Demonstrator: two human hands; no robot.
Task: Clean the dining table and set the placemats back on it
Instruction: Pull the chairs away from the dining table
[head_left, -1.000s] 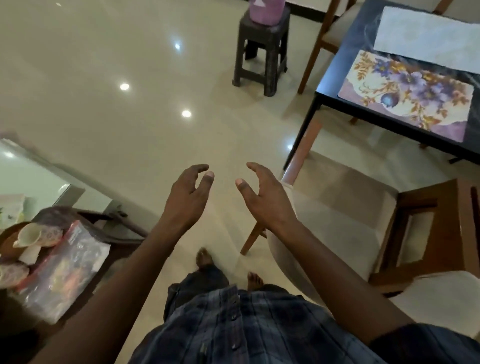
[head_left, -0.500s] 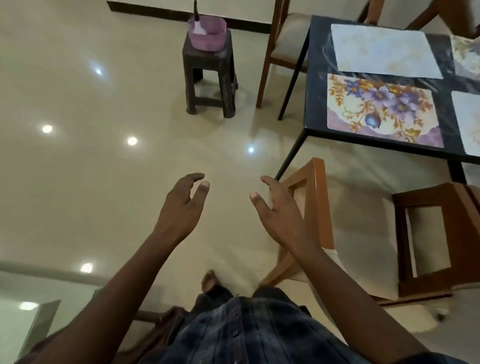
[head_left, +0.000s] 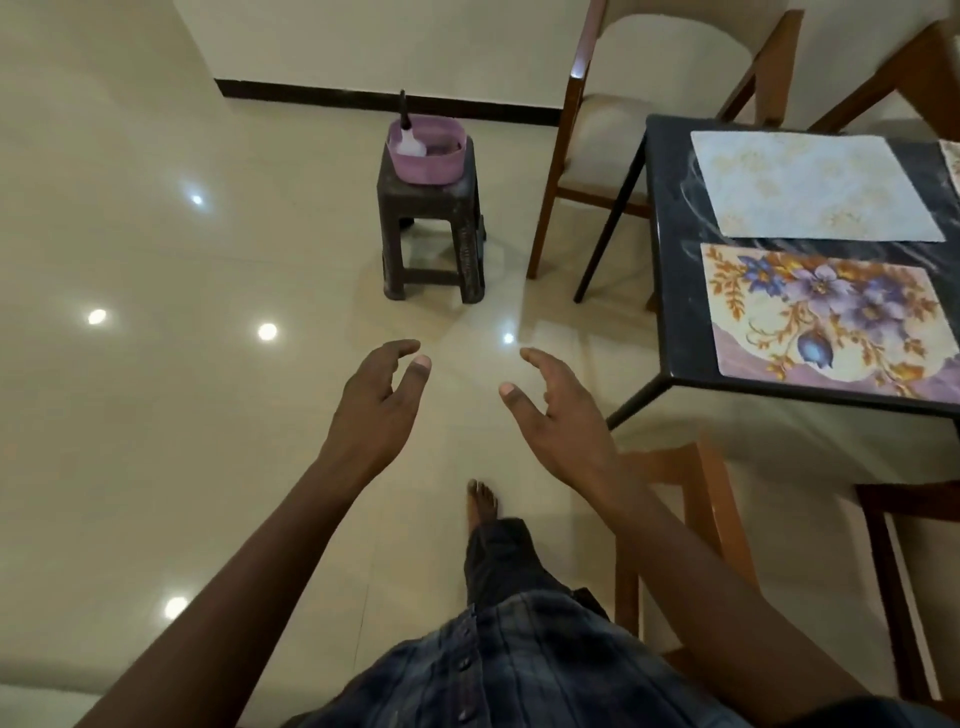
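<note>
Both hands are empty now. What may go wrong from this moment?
1. The bottle stands in the purple tub on the small stool; a careless grab may tip both.
2. The wooden chair stands close by the person's right side; a leg may knock it.

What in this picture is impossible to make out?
Head view:
Purple tub: contents too small, screened by its wall.
Dining table: right part cut by the frame edge.
Third placemat: only a sliver at that edge.
Near chair: partly behind the right arm.
</note>
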